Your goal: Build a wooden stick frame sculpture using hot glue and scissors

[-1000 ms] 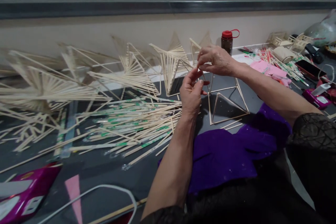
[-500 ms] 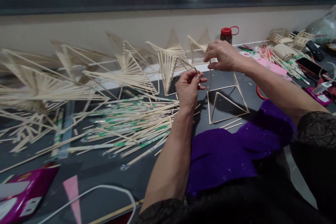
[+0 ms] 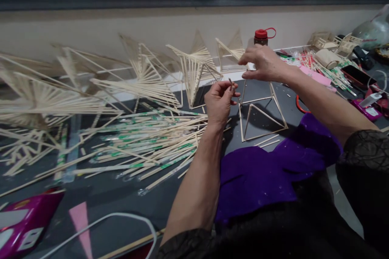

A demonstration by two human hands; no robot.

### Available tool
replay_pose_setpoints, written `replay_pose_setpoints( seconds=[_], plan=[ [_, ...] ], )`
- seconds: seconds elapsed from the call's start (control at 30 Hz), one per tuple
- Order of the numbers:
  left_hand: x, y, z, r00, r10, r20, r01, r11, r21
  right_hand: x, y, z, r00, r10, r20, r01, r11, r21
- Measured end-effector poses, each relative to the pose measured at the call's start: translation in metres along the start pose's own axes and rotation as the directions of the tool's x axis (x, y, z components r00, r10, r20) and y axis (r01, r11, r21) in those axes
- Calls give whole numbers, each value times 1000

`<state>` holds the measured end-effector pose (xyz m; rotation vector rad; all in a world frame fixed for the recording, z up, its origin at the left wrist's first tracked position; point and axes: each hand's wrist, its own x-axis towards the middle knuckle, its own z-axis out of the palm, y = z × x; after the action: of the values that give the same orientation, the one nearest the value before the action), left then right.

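My left hand (image 3: 219,99) is closed in a pinch on a thin wooden stick (image 3: 231,82), which slants down toward a corner of the stick frame. That frame (image 3: 261,134) has a four-sided base and slanting sticks rising from it. My right hand (image 3: 263,64) is curled above its back left corner, where an upright stick runs up to the thumb and fingers. The fingers partly hide the contact there. Several short loose sticks (image 3: 269,142) lie at the frame's front edge.
Twisted stick models (image 3: 194,71) line the wall on the left. Before them lies a heap of loose and wrapped sticks (image 3: 164,137). A red-capped bottle (image 3: 260,35) stands behind my right hand. Purple cloth (image 3: 258,182) covers my front. A phone (image 3: 358,76) lies at right; a white cable (image 3: 121,215), front left.
The view has shifted slightly. My left hand has moved a little to the right with the stick. My right hand keeps nearly the same place above the frame.
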<state>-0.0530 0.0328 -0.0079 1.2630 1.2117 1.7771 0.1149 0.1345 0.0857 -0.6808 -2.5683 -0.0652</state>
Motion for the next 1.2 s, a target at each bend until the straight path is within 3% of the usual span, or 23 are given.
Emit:
replay_pose_setpoints(
  seconds=[0.17,0.23,0.37,0.53,0.7,0.9,1.03,1.2],
  plan=[
    [2,-5,-1,999,35,20,-36,999,15,-45,-33,-15,952,-51,-301,75,995,68],
    [3,-7,0,998,48,30,-49,999,20,-66,-48,-14,933,-22,-359,64,992,105],
    [4,-11,1,993,107,48,-108,993,36,-92,-66,1,946,34,-323,28,983,184],
    [4,-13,0,985,153,83,-161,981,106,-94,-70,15,947,62,-315,40,951,306],
    [1,-8,1,992,109,59,-114,989,97,-94,-76,15,945,77,-316,73,897,436],
    [-1,-2,2,995,86,50,-91,991,97,-97,-83,19,952,145,-270,14,859,511],
    [-3,-1,0,992,119,49,-124,986,115,-97,-84,22,951,179,-252,-6,825,564],
    [-10,2,-1,980,158,124,-177,971,162,-98,-84,25,950,226,-214,-49,788,614]
  ],
)
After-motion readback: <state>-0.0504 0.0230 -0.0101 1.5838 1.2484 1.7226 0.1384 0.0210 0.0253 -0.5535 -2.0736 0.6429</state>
